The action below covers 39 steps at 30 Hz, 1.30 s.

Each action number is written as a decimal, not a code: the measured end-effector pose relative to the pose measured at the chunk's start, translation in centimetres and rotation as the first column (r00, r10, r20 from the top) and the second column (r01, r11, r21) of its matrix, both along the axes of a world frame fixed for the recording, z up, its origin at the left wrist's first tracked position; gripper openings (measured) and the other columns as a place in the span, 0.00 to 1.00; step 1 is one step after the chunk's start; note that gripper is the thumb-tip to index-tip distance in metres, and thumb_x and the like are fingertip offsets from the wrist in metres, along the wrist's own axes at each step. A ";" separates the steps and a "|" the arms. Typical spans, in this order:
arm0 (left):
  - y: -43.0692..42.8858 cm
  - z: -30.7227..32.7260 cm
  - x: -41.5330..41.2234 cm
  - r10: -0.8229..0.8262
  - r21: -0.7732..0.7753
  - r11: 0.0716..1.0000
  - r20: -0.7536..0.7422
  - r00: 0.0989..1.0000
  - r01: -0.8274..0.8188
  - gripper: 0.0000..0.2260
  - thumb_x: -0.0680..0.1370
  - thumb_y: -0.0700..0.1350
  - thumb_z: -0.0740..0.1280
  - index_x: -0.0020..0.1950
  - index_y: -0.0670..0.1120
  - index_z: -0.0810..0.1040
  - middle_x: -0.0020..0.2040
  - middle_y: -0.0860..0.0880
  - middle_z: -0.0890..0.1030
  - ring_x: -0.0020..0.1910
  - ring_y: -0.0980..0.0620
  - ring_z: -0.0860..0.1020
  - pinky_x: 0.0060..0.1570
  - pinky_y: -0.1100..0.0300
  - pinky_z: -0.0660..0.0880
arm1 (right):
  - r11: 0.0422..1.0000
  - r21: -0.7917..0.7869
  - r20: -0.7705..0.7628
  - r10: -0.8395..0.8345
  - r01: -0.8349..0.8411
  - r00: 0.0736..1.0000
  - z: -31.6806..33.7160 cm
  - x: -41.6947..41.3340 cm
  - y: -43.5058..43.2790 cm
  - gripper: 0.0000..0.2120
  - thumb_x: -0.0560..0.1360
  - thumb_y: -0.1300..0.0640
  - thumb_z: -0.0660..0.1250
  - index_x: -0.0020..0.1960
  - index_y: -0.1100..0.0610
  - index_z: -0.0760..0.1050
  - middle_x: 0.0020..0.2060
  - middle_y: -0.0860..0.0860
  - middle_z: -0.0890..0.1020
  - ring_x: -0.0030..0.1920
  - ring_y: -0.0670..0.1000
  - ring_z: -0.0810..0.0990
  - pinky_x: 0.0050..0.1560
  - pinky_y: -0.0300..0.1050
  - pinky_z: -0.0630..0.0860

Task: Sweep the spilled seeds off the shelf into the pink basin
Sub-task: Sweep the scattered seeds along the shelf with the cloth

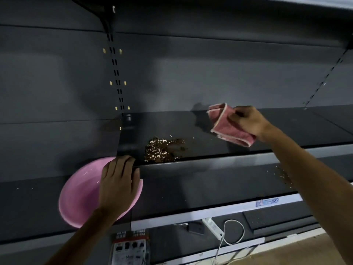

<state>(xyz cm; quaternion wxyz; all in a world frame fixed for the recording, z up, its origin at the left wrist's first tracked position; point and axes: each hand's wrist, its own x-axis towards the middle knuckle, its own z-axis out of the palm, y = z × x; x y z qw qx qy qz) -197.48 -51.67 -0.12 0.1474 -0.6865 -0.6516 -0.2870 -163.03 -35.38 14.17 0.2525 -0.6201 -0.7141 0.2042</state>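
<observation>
Head view: left hand (118, 180) clamped over the near rim of the pink basin (80, 192), fingers (124, 161) curled against the front edge of the shelf (210, 163). Seeds (162, 150) heaped on the shelf just right of those fingertips, near the front lip. Right hand (248, 121) raised above the shelf, pinching a folded pink cloth (227, 125), well right of the heap. More scattered seeds (282, 175) on the lower shelf (191, 188), under the right forearm.

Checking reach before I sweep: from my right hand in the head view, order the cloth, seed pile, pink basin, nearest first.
From the right hand:
1. Cloth, gripped in that hand.
2. Seed pile, left of it, at the shelf's front edge.
3. Pink basin, far left, below shelf level, under the left hand.
</observation>
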 end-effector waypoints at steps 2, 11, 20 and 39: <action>0.0 -0.2 0.1 0.013 0.025 1.000 -0.018 1.000 -0.012 0.16 0.81 0.47 0.53 0.57 0.39 0.75 0.54 0.39 0.79 0.52 0.41 0.76 0.54 0.49 0.69 | 0.998 -0.026 -0.021 -0.065 0.064 0.998 -0.5 2.4 1.7 0.11 0.76 0.51 0.63 0.53 0.54 0.79 0.50 0.58 0.83 0.47 0.59 0.82 0.53 0.57 0.79; 0.8 -1.3 0.5 0.100 0.115 0.989 -0.078 0.992 -0.091 0.18 0.80 0.47 0.52 0.57 0.36 0.75 0.54 0.36 0.79 0.54 0.40 0.73 0.55 0.45 0.67 | 0.994 0.063 0.238 -0.104 0.092 0.966 -6.4 3.3 4.0 0.14 0.78 0.55 0.59 0.60 0.58 0.76 0.55 0.61 0.81 0.54 0.63 0.79 0.51 0.46 0.73; 1.0 -1.6 0.6 0.087 0.160 0.984 -0.061 0.994 -0.076 0.22 0.83 0.49 0.49 0.56 0.36 0.76 0.55 0.36 0.79 0.54 0.40 0.73 0.53 0.45 0.67 | 0.970 0.057 0.204 0.219 -0.235 0.954 -6.8 -3.5 3.4 0.18 0.79 0.63 0.57 0.67 0.57 0.70 0.65 0.54 0.75 0.62 0.56 0.76 0.59 0.33 0.62; 0.5 -0.7 -0.6 -0.021 0.037 0.999 -0.007 1.000 0.021 0.22 0.84 0.52 0.46 0.59 0.41 0.76 0.56 0.41 0.80 0.55 0.47 0.73 0.57 0.54 0.65 | 0.871 -0.128 -0.096 0.465 -0.474 0.880 -5.7 -13.6 0.8 0.10 0.79 0.51 0.58 0.53 0.45 0.78 0.43 0.46 0.80 0.44 0.46 0.78 0.48 0.45 0.73</action>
